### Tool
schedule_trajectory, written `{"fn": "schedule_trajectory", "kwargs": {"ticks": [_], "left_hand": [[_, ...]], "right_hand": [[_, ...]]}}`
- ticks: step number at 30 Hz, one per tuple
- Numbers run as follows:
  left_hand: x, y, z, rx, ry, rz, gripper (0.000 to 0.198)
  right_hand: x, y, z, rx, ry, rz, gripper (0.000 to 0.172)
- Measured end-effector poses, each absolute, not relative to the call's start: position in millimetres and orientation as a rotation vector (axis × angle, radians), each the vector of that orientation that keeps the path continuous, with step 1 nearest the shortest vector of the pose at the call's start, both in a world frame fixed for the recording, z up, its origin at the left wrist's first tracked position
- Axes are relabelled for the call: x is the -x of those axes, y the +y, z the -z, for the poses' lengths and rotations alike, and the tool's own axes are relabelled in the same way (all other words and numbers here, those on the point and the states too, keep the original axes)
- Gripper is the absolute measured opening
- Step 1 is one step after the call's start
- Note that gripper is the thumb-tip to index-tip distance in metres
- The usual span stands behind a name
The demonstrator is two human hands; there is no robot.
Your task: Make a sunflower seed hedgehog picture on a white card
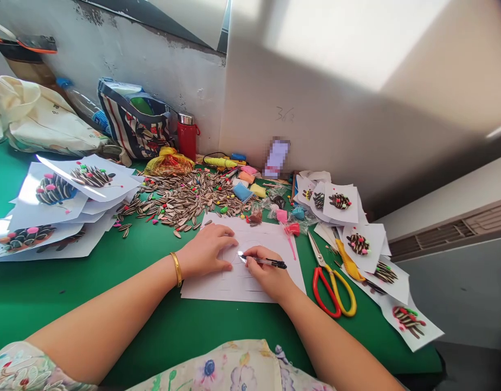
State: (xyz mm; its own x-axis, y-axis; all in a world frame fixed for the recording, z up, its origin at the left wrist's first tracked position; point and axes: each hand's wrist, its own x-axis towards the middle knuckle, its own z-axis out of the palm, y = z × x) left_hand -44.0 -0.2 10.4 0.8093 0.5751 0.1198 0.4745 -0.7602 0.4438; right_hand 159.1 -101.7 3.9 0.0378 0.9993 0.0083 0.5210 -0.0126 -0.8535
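A white sheet of paper (270, 239) lies on the green table (38, 293) in front of me, with a faint drawn outline on it. My left hand (207, 250) rests on the sheet, fingers curled and pressed down on a small round thing I cannot make out. My right hand (266, 274) grips a black pen (264, 262), its tip touching the paper just beside my left fingers. A gold bangle (177, 269) sits on my left wrist.
A heap of striped sunflower seeds (181, 198) lies behind the sheet. Red-and-yellow scissors (331, 285) lie to its right. Finished seed pictures on paper are stacked left (57, 190) and right (358, 241). Coloured clay pieces (244, 190), a red flask (187, 136) and bags (136, 122) stand by the wall.
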Motion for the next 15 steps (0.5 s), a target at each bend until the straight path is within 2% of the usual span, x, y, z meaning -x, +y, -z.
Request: {"fn": "schedule_trajectory", "kwargs": {"ticks": [15], "left_hand": [[44.0, 1.2, -8.2, -2.608, 0.766, -0.371, 0.054]], "right_hand": [[-160.1, -101.5, -4.3, 1.604, -1.581, -0.861, 0.019]]}}
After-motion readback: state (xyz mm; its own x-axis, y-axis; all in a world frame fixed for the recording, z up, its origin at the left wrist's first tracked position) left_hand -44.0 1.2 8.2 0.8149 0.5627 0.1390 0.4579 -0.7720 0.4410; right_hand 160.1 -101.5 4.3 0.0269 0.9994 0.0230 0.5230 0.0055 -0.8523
